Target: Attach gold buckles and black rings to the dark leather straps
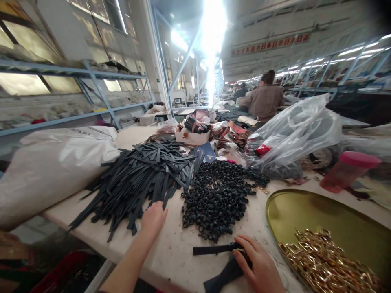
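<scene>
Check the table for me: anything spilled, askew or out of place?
A few gold pieces lie loose on the table by the black rings, outside the tray holding the gold heap, so they look strayed. The strips are jumbled, but that seems normal for a loose pile. Nothing looks clearly damaged.

The heaped black strips [152,167] look smooth and mostly matt, leather or a plastic imitation; which of the 2 is hard to tell. The small black rings [216,199] look similar, with a faint sheen. The links [330,256] gleam like polished, gold-coloured metal, and the tray [293,203] has a smooth, softly reflective brassy surface. The clear bag [305,126] is thin, crinkled, glossy plastic; the jar [339,175], smooth translucent pink plastic. The sack [55,167] looks creased and slightly shiny, the tabletop [177,260] matt and speckled.
</scene>
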Demonstrator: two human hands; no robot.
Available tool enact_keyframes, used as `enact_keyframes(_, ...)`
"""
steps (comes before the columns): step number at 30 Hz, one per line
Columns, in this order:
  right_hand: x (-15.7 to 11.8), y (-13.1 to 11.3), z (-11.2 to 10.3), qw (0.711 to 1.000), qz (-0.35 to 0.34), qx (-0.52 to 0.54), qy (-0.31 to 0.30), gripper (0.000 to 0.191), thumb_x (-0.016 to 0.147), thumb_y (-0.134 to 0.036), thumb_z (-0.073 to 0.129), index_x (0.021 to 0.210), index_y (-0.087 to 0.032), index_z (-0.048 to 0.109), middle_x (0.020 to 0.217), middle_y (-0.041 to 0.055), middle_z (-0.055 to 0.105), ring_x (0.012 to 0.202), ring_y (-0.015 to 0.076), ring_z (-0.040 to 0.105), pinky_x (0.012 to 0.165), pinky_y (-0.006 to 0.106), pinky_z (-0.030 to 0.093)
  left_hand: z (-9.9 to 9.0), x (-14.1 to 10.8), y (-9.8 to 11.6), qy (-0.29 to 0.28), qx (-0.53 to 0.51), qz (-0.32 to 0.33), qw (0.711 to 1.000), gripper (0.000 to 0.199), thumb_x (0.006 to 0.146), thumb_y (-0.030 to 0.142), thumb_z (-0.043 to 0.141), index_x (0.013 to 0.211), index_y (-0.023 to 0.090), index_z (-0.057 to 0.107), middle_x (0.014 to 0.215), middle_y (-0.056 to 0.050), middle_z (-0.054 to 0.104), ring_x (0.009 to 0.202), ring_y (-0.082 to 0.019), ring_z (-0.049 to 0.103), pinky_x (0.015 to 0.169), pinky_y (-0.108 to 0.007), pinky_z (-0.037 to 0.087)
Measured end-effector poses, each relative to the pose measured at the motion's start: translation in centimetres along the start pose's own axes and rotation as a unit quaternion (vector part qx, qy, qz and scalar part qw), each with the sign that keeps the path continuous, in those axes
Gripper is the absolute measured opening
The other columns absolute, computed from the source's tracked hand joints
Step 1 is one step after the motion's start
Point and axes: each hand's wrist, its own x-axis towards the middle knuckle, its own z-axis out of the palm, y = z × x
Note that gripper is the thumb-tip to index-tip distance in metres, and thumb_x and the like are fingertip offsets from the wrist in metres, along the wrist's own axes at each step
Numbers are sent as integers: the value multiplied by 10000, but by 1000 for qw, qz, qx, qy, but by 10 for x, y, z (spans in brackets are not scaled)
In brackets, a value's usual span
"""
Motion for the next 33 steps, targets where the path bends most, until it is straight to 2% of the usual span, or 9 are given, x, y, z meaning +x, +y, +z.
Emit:
enact_keyframes(5, 2, -3, -6, 998, 21, 20, 50, 288, 800, -356, 505, 1026, -205, 601, 1051, 101, 633, 986, 270, 565, 855, 449, 457, 7, 7, -25, -26, -19, -46, 998, 171, 716, 267, 504, 574, 195, 441, 541, -1, 501, 581, -192, 531, 542, -262, 335)
enact_keyframes(9, 2, -19, -23, 992, 31, 80, 97, 239, 817, -331, 480, 983, -205, 597, 1033, 105, 609, 997, 264, 538, 873, 436, 425, 3, -44, -5, -3, -81, -8, 997, 198, 773, 308, 394, 604, 224, 332, 558, 46, 395, 574, -149, 464, 554, -240, 323)
enact_keyframes(11, 1, -34, -32, 984, 44, 141, 97, 248, 824, -340, 471, 1000, -202, 576, 983, 97, 603, 933, 244, 551, 828, 402, 436, -1, -82, 14, -36, -143, 29, 989, 213, 751, 340, 413, 601, 227, 312, 549, 64, 348, 556, -124, 431, 546, -216, 330)
enact_keyframes(15, -2, -69, -45, 920, 127, 369, 22, 366, 824, -450, 435, 1072, -183, 469, 644, -27, 513, 496, 114, 479, 451, 235, 396, -2, -158, 54, -311, -459, 45, 831, 193, 637, 271, 520, 610, 214, 338, 526, 84, 340, 498, -77, 325, 480, -188, 266)
enact_keyframes(19, -10, -86, -52, 867, 189, 458, -60, 317, 776, -492, 482, 842, -182, 481, 518, -104, 352, 355, 40, 286, 342, 171, 209, 6, -196, 77, -448, -561, -10, 696, 214, 588, 284, 589, 684, 192, 421, 486, 82, 442, 411, -45, 308, 417, -178, 187)
enact_keyframes(23, -11, -80, -54, 928, 154, 324, -105, 339, 853, -437, 329, 900, -163, 524, 506, -73, 420, 388, 81, 393, 360, 187, 304, 8, -200, 91, -444, -601, -48, 663, 290, 662, 393, 515, 843, 170, 475, 462, 60, 514, 317, -50, 346, 365, -185, 164)
enact_keyframes(26, 5, -57, -51, 971, 120, 193, -70, 400, 880, -391, 235, 945, -152, 549, 574, -19, 518, 490, 130, 499, 453, 240, 402, 11, -195, 97, -425, -608, -84, 665, 305, 632, 388, 511, 840, 171, 460, 438, 71, 513, 274, -45, 336, 329, -183, 157)
enact_keyframes(30, 39, -18, -43, 991, 99, 90, -27, 221, 802, -256, 414, 913, -162, 580, 848, 62, 580, 736, 176, 550, 714, 310, 420, 26, -186, 95, -404, -617, -114, 666, 331, 578, 407, 520, 803, 177, 444, 391, 77, 507, 234, -46, 321, 297, -181, 145)
enact_keyframes(33, 60, 1, -34, 996, 83, 25, -36, 180, 745, -199, 483, 884, -178, 597, 903, 64, 565, 732, 174, 544, 738, 308, 391, 37, -180, 91, -389, -630, -130, 660, 333, 582, 404, 537, 810, 176, 451, 407, 70, 525, 231, -43, 330, 290, -173, 153)
